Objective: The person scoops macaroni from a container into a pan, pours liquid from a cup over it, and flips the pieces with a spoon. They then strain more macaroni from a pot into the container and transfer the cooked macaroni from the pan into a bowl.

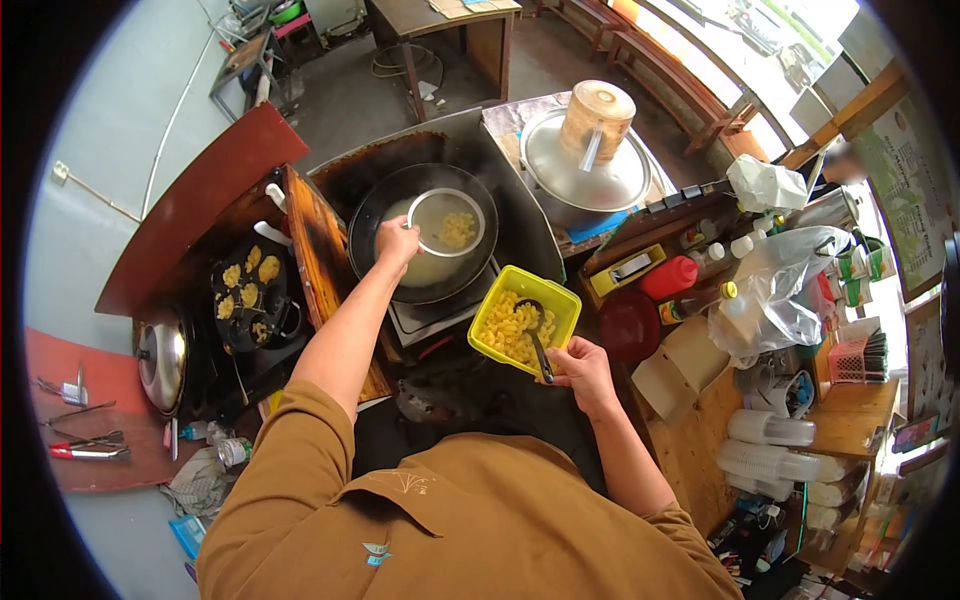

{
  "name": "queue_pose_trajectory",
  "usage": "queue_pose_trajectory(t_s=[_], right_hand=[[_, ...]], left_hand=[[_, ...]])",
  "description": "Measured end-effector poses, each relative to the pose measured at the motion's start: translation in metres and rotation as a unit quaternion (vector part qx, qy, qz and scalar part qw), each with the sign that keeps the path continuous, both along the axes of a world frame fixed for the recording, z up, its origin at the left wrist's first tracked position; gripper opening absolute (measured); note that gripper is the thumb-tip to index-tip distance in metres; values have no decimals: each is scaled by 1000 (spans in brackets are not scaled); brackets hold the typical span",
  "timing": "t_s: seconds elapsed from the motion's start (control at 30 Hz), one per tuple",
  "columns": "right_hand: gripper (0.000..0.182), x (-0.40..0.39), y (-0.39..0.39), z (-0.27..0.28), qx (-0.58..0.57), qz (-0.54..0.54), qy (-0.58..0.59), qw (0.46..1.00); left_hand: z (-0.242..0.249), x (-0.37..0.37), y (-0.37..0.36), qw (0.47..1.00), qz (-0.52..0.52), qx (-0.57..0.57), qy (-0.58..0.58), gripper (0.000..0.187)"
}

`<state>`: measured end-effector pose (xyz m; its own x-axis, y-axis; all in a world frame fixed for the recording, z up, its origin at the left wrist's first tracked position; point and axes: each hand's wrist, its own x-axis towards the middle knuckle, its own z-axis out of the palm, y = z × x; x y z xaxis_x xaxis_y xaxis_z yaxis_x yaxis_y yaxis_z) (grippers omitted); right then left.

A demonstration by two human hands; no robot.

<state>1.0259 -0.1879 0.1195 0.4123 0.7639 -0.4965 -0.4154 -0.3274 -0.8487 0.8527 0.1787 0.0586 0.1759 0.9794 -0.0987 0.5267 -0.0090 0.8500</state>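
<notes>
My left hand [397, 243] is closed on the handle of a round strainer [478, 212], which sits over a black wok [368, 215] of cloudy liquid. Some macaroni [457, 230] lies in the strainer's mesh. My right hand [582, 375] grips the corner of a lime-green square tub [490, 300], held just right of the wok. More macaroni [500, 330] fills the tub, and a black spoon [541, 352] rests in it with its handle by my right thumb. Whether those fingers also pinch the spoon handle is hard to see.
A large lidded pot [545, 165] stands beyond the wok, with a wooden-toned container [598, 112] on top. Left are a dark pan [250, 330] with fried pieces and a wooden board [310, 240]. Right, a counter [685, 470] holds bottles, a red bowl [628, 325] and plastic cups [765, 460].
</notes>
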Motion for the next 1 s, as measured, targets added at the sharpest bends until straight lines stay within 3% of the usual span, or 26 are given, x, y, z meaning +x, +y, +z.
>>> queue_pose_trajectory(t_s=[0.1,0.2,0.3,0.47,0.53,0.67,0.8,0.9,1.0], right_hand=[[19,-4,-1,1,8,-28,29,999],[19,-6,-6,-3,7,-37,38,999],[19,-7,-11,-5,0,-41,42,998],[19,-11,-21,-11,-20,-39,45,998],[19,-12,-25,-10,-19,-40,50,998],[17,-13,-31,-11,-22,-35,49,998],[16,-14,-33,-10,-20,-37,60,997],[16,-14,-34,-10,-29,-32,49,998],[17,-14,-33,-8,-23,-32,57,998]], left_hand=[[16,-17,22,998,-7,48,48,25],[26,-44,48,932,-11,298,206,30],[59,-64,50,893,-96,271,347,41],[43,-74,48,834,-175,368,372,37],[38,-63,38,874,-153,260,381,40],[20,-52,17,931,-146,212,258,30],[16,-33,-1,979,-117,-4,164,30],[8,-24,-5,993,-87,-24,80,28],[3,-20,1,992,-118,-37,11,28]])
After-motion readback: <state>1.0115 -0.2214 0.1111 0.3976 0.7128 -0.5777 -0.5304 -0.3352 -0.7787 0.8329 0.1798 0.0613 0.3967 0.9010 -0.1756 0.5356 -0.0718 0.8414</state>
